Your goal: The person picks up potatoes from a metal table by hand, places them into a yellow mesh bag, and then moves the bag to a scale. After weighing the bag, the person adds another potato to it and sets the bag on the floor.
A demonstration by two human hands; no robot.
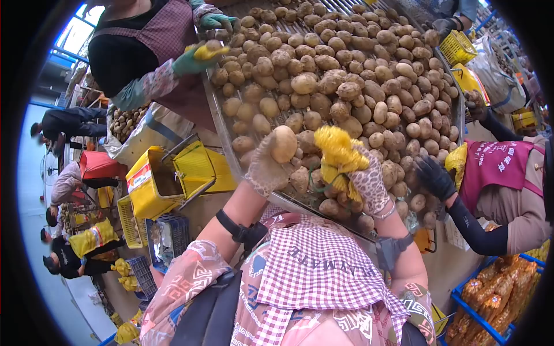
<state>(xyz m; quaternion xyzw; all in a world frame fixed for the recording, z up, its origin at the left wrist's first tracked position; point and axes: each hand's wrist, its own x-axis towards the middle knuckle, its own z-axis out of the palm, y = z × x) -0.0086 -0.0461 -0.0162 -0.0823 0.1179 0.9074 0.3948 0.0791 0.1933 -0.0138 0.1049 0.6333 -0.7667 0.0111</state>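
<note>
My left hand (pixel 266 168), in a leopard-print glove, is closed around a potato (pixel 284 144) above the near edge of the sorting table (pixel 218 121). To its right, my right hand (pixel 372 181), in a matching glove, grips a bunched yellow mesh bag (pixel 333 151). A green string hangs from the bag's lower part. Both hands are over a wide spread of loose, soil-marked potatoes (pixel 340 86), the left one close to the table's metal rim.
At the left a co-worker's green-gloved hand (pixel 193 60) holds something yellow; on the right a black-gloved hand (pixel 433 176) reaches among the potatoes beside a yellow mesh bag (pixel 456 164). A yellow bin (pixel 153 181) stands left of me. Filled mesh bags (pixel 496 303) lie in a blue-framed rack at lower right.
</note>
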